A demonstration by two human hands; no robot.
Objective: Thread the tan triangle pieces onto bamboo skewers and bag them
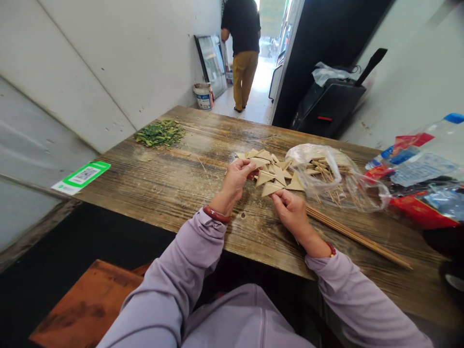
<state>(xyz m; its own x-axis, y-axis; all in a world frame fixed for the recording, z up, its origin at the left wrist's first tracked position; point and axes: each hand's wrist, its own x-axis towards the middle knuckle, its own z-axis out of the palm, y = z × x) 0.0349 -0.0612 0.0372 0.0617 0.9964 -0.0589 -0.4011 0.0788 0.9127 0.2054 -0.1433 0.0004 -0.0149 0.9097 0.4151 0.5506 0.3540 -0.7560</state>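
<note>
My left hand is closed in a pinch on a tan triangular piece at the near edge of a pile of tan triangles on the wooden table. My right hand is closed too, fingertips gripping the corner of another triangle. A bundle of thin wooden skewers runs from under my right hand toward the right. It is unclear whether that hand also grips them.
A clear plastic bag with more triangles and sticks lies right of the pile. Green leaves sit at the far left. Bottles and red packets crowd the right edge. A person stands in the doorway beyond. A wooden bench is below left.
</note>
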